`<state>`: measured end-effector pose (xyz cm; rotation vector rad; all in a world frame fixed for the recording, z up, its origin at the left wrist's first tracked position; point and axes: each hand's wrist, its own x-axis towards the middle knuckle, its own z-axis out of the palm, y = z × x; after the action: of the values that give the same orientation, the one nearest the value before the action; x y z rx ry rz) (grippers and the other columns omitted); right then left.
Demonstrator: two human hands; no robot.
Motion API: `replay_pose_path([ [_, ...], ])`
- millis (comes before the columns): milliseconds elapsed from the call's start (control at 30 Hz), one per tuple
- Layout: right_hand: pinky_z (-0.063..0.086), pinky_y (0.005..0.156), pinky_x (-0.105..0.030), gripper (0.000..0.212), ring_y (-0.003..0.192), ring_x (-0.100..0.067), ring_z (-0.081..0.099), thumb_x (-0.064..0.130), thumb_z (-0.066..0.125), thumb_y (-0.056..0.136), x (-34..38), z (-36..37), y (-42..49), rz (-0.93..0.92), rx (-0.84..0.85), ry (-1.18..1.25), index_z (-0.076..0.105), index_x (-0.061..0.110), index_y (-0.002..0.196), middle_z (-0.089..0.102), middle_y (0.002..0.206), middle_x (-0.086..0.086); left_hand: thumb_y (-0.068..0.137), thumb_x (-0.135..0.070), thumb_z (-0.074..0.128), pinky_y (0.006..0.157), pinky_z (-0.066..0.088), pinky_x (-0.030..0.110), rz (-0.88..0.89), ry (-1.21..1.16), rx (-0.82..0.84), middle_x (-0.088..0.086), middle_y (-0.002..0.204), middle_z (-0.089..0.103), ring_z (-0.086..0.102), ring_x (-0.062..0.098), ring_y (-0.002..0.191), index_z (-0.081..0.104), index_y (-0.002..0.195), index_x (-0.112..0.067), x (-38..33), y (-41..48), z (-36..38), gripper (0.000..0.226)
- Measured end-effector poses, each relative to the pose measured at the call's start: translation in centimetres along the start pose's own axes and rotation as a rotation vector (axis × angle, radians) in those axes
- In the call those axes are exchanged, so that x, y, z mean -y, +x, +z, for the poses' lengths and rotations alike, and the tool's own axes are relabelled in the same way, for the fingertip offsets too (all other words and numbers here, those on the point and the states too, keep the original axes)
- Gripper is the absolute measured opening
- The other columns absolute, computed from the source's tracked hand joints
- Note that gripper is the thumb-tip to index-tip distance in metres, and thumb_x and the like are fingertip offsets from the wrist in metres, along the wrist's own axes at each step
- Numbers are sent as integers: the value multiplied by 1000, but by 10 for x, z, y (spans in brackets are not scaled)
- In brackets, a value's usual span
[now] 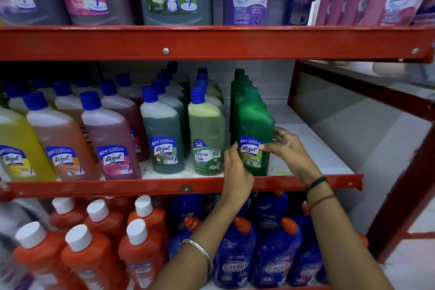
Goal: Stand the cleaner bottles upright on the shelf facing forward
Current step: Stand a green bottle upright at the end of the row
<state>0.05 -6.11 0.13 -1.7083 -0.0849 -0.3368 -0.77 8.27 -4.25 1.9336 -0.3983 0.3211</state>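
Note:
A dark green Lizol bottle (255, 125) stands upright at the front right of the middle shelf (164, 187), its label facing forward. My left hand (236, 175) rests against its lower left side. My right hand (286, 148) holds its right side, thumb across the label. More green bottles line up behind it. To its left stand a pale green Bactin bottle (207, 134) and a grey-green Lizol bottle (162, 134), both upright and label forward.
Pink, orange and yellow Lizol bottles fill the shelf's left part. White shelf surface (313, 148) lies bare right of the green bottle. Red upright post (404, 195) at right. Orange and blue Bactin bottles (235, 254) crowd the shelf below; large bottles stand above.

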Motion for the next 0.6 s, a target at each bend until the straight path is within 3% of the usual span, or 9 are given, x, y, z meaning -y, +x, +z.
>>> replay_pose_path([
  [100,58,80,-24,41,103,-25,62,-5,62,81,-7,-11,4,39,70,119,48,3,120,65,109,-10,73,18,42,107,37,31,-82,-15,51,14,138,37,41,25,127,18,144,-6,-2,9,3,78],
  [233,57,81,-21,35,101,-18,64,2,59,86,-16,-15,4,20,89,58,53,9,120,66,109,-3,71,19,42,103,36,24,-86,-52,10,12,137,37,41,21,125,20,142,-8,-1,6,5,79],
  [367,56,81,-18,37,103,-10,62,7,56,89,-19,-17,4,-1,109,-2,53,14,126,64,113,0,66,17,41,107,40,44,-73,-65,-51,13,133,39,41,25,127,26,137,-9,6,8,9,77],
  [500,55,82,-17,37,109,-17,59,9,52,92,-19,-17,7,22,127,4,49,12,128,62,118,-5,71,17,40,106,41,44,-76,-28,-60,13,132,40,40,24,127,27,136,-10,7,5,7,71],
  [600,53,83,-12,34,107,-10,60,16,46,95,-24,-10,-2,-4,69,24,48,17,129,62,116,2,76,15,40,112,35,38,-60,-6,-37,12,140,36,36,23,132,20,142,-10,8,2,6,73],
])
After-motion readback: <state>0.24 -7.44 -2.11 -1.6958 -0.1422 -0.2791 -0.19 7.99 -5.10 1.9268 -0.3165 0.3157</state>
